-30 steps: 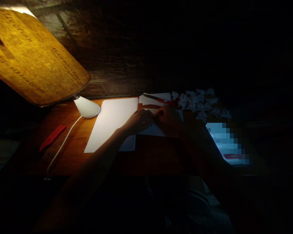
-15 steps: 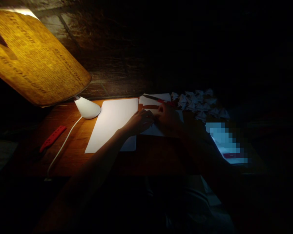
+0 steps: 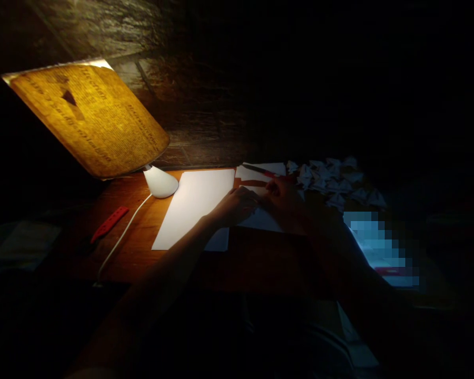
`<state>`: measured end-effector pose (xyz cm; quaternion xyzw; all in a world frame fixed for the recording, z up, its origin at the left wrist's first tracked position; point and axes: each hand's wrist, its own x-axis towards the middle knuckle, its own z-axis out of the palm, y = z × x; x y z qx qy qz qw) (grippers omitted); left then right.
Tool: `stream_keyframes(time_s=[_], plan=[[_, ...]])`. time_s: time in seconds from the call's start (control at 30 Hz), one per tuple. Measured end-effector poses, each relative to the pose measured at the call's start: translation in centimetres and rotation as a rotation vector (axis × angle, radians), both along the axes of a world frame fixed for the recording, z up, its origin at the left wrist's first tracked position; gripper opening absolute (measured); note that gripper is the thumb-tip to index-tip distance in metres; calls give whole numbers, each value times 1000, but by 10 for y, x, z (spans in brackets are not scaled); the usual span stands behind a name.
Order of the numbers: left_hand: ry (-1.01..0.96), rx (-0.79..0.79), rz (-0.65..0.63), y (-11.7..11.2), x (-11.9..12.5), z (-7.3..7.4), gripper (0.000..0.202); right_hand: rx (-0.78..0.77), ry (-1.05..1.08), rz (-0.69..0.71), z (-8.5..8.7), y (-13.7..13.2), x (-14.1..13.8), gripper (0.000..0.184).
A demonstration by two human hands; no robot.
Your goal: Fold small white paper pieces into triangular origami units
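My left hand and my right hand meet over a small white sheet of paper lying on the wooden desk. Both hands have their fingers curled and pressed on the sheet's upper edge, as in a fold. A larger stack of white paper lies just to the left of my left hand. A heap of small folded white paper pieces sits behind and to the right of my right hand. The light is dim, so finger detail is poor.
A lamp with a white base, a cord and a yellow printed shade stands at the left. A red strip-shaped tool lies left of the cord. Red-handled scissors rest on paper behind my hands. A lit screen glows at the right.
The view has shifted so everything sits a little lower and to the right in the picture. My hands stay together on the small sheet, with only slight finger motion.
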<state>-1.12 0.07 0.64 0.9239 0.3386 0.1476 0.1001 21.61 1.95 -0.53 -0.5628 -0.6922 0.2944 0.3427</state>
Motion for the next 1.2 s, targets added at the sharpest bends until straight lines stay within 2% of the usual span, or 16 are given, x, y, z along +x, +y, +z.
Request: stream_keyframes(time_s=[0.17,0.4,0.7,0.83,1.2], plan=[[-9,-16,7,-3,1,1,23,-43,-123,-16,5,-5,-5,16],[46,-19,37,-5,5,5,20,-61,-98,-32,5,0,-11,21],[67,-13,67,-9,11,10,18,-36,-106,-18,10,-10,-11,16],[42,-36,69,-8,10,9,19,-16,-69,-6,8,-9,-10,14],[4,-21,27,-4,5,5,21,-13,-19,-35,-6,0,-10,25]])
